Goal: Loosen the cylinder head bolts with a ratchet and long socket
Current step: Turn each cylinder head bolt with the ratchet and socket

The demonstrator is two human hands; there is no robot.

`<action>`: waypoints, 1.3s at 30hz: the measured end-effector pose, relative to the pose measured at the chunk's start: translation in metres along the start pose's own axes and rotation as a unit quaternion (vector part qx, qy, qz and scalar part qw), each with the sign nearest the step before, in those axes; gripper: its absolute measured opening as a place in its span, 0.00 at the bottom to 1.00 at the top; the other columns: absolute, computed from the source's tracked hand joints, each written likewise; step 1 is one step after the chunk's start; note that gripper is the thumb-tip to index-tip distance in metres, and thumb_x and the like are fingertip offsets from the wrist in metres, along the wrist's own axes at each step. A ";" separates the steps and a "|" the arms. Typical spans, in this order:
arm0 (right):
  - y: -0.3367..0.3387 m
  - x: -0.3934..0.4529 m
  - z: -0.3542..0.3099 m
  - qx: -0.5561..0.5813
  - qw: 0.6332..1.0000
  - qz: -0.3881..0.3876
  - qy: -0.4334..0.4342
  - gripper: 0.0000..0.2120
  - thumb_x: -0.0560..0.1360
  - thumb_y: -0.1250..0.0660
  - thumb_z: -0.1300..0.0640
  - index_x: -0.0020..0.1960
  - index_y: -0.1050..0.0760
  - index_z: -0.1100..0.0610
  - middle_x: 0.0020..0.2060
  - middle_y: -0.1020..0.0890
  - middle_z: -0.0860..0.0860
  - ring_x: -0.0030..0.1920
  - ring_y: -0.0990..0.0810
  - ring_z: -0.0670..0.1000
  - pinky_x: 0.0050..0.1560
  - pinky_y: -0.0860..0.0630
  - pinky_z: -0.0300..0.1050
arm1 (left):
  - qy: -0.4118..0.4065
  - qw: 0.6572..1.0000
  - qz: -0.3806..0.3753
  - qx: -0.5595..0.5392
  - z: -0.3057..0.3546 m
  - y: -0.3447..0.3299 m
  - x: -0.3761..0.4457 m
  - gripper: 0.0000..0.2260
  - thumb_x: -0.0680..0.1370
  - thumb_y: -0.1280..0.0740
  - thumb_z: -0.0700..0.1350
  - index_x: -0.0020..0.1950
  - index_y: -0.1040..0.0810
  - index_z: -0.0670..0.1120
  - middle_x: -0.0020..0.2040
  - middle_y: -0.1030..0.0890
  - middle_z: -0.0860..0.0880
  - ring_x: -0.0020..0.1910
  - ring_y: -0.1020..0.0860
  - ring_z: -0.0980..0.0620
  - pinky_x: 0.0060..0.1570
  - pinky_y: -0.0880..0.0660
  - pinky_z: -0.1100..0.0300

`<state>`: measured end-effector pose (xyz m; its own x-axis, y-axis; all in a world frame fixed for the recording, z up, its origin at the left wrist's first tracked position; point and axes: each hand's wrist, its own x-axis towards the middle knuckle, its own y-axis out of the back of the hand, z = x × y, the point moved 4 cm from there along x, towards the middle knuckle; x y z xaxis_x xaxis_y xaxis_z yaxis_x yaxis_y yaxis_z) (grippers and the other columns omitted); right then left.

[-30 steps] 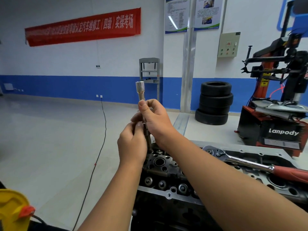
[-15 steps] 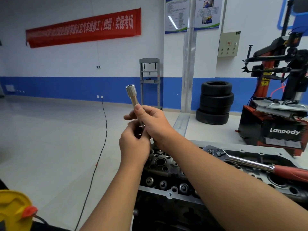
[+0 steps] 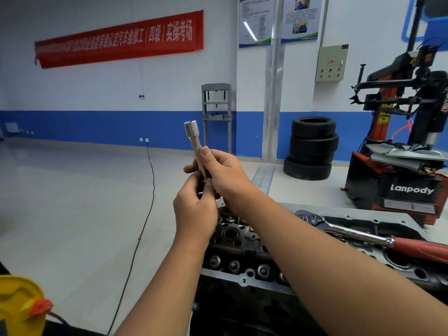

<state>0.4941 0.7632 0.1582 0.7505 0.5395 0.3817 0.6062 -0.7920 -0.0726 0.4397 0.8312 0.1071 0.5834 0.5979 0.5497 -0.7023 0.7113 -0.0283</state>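
Socket (image 3: 194, 141) lower now — both hands

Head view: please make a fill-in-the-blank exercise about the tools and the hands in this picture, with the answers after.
1. Both hands hold the long socket up above the ____.
2. The ratchet lies on the engine with no ____ touching it.
3. The ratchet's handle is ____ in colour.
4. Near the far wall, the tyres stand in a ____.

Answers: cylinder head; hand; red; stack
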 end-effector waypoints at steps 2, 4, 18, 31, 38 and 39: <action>0.001 0.000 0.001 0.009 1.000 0.000 -0.001 0.18 0.86 0.39 0.49 0.52 0.22 0.63 0.46 0.14 0.58 0.36 0.16 0.45 0.35 0.20 0.40 | -0.006 1.000 -0.002 0.007 0.001 -0.001 0.000 0.08 0.85 0.34 0.42 0.57 0.19 0.55 0.45 0.16 0.58 0.42 0.18 0.67 0.38 0.26 0.74; 0.002 0.000 0.003 0.028 1.000 -0.005 0.009 0.13 0.84 0.34 0.50 0.53 0.22 0.61 0.46 0.13 0.59 0.42 0.13 0.50 0.41 0.16 0.45 | -0.010 0.999 0.023 0.040 0.002 0.002 0.001 0.09 0.82 0.30 0.41 0.54 0.21 0.56 0.43 0.17 0.60 0.39 0.18 0.66 0.38 0.25 0.71; 0.000 0.006 0.005 0.006 1.000 -0.011 0.007 0.13 0.85 0.38 0.49 0.53 0.23 0.59 0.44 0.12 0.55 0.40 0.14 0.49 0.37 0.17 0.45 | 0.008 0.999 0.033 0.020 -0.003 0.004 0.002 0.10 0.83 0.32 0.43 0.52 0.20 0.61 0.39 0.15 0.57 0.36 0.17 0.59 0.37 0.21 0.57; 0.003 0.006 0.004 -0.009 1.000 0.017 0.014 0.18 0.84 0.36 0.45 0.47 0.20 0.59 0.48 0.12 0.54 0.38 0.17 0.46 0.35 0.20 0.42 | 0.051 0.998 -0.004 -0.044 -0.005 0.000 0.002 0.12 0.85 0.39 0.49 0.49 0.18 0.62 0.45 0.14 0.50 0.46 0.13 0.46 0.50 0.16 0.38; -0.002 0.004 0.009 0.064 0.998 -0.009 -0.004 0.12 0.81 0.30 0.49 0.51 0.22 0.59 0.47 0.13 0.60 0.41 0.14 0.53 0.39 0.15 0.53 | 0.029 0.998 0.049 0.035 -0.007 0.008 0.003 0.09 0.78 0.24 0.46 0.46 0.21 0.59 0.38 0.16 0.55 0.35 0.17 0.60 0.41 0.16 0.51; -0.002 0.004 0.009 0.053 0.999 -0.008 0.003 0.11 0.81 0.30 0.49 0.50 0.22 0.58 0.48 0.13 0.60 0.42 0.14 0.52 0.40 0.15 0.53 | 0.025 0.998 0.044 0.028 -0.006 0.008 0.003 0.07 0.79 0.26 0.48 0.46 0.20 0.59 0.37 0.15 0.55 0.35 0.17 0.60 0.40 0.17 0.52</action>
<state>0.4988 0.7694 0.1513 0.7393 0.5495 0.3892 0.6426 -0.7485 -0.1638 0.4383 0.8404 0.1034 0.5377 0.6758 0.5042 -0.7725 0.6345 -0.0267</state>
